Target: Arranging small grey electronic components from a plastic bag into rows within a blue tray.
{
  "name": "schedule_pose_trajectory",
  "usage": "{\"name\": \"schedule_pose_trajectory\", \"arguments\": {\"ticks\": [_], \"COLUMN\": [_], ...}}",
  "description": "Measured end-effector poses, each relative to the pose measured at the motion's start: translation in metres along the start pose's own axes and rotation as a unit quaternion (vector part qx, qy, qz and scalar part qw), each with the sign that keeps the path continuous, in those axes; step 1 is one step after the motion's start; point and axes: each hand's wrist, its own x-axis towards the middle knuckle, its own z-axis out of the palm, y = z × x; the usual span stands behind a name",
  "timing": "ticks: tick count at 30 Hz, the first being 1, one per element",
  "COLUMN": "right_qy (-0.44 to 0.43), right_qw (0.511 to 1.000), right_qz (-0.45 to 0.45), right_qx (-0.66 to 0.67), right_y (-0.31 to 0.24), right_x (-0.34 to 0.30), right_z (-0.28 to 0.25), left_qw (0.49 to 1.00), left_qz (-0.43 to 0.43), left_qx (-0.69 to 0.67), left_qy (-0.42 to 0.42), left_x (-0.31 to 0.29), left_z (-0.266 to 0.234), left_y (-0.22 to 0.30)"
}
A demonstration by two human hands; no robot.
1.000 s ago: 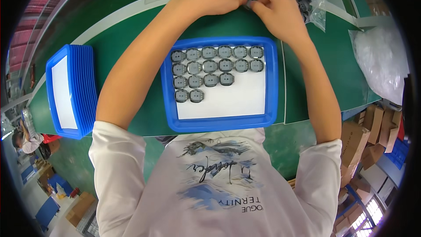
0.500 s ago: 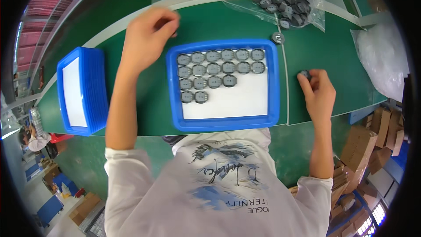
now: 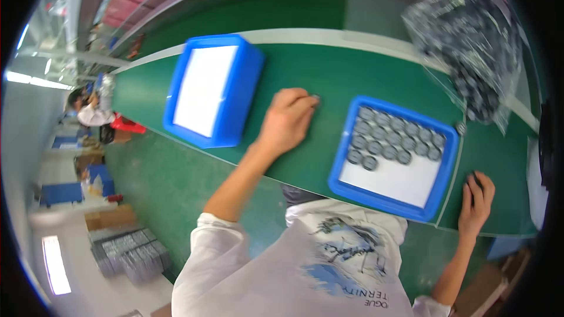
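So a small dark part (image 3: 316, 99) is pinched in the left hand (image 3: 288, 120), thumb and fingers brought together on it, though it's pretty blurred and mostly covered. That hand is held over the green table (image 3: 305, 158), between the tray stack (image 3: 249, 91) and the blue tray (image 3: 382, 199). Another dark part (image 3: 477, 180) is gripped between thumb and fingers of the right hand (image 3: 478, 202), off to the right of the tray, past the pale seam. Whether either hand is rested on the table can't be told.

The tray is lined in white and partly filled: grey parts (image 3: 390, 152) are set out in four rows, the lower two shorter, with the near side left bare. A loose part (image 3: 460, 128) is seen by the seam, close to the clear bag (image 3: 470, 35), where more dark parts are piled.
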Motion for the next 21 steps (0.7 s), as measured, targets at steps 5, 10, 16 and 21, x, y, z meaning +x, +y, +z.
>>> {"name": "schedule_pose_trajectory", "arguments": {"ticks": [5,10,16,21], "right_qy": [-0.010,-0.015,-0.021,0.039], "right_qw": [0.999,0.999,0.999,0.990], "right_qz": [0.005,0.020,-0.025,-0.089], "right_qx": [0.035,0.042,0.036,0.104], "right_y": [0.006,0.008,-0.004,-0.043], "right_x": [-0.005,-0.008,0.016,0.038], "right_z": [0.003,-0.012,-0.014,-0.020], "left_qw": [0.999,0.999,0.998,0.978], "left_qz": [-0.003,0.041,0.043,0.192], "left_qx": [0.027,-0.020,0.039,-0.081], "left_qy": [0.029,0.000,-0.035,-0.016], "left_x": [-0.002,0.004,0.016,0.039], "left_z": [0.003,0.003,-0.012,0.012], "left_y": [0.010,0.005,0.012,0.097]}}
